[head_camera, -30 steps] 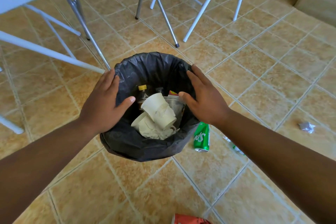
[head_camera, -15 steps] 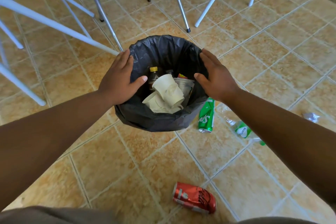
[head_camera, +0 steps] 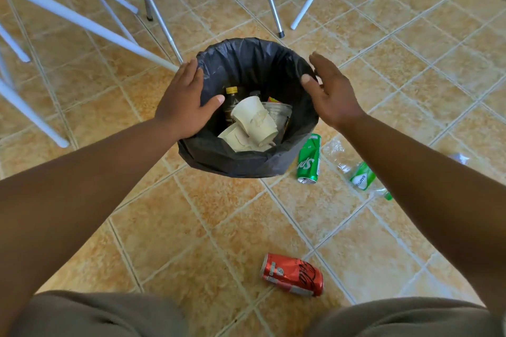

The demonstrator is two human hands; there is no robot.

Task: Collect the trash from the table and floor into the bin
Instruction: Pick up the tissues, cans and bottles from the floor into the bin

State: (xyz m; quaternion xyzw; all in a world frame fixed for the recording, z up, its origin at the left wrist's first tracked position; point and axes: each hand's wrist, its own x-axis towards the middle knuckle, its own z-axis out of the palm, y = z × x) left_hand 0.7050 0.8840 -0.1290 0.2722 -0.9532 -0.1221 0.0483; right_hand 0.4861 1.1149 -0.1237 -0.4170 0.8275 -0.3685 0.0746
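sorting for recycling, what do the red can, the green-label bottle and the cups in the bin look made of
Red drink can: thin metal, probably aluminium; glossy printed skin, dented side.
Clear bottle with green label: thin transparent plastic, crumpled flat.
Cream cups: likely matte paper, creased and crushed, inside the black-lined bin.

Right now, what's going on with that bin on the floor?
A person is tidying up litter. Their left hand rests on the rim of the black-lined bin, and the right hand hovers open at the other side. Paper cups are already inside. A green can, plastic bottle and red can lie on the tiles.
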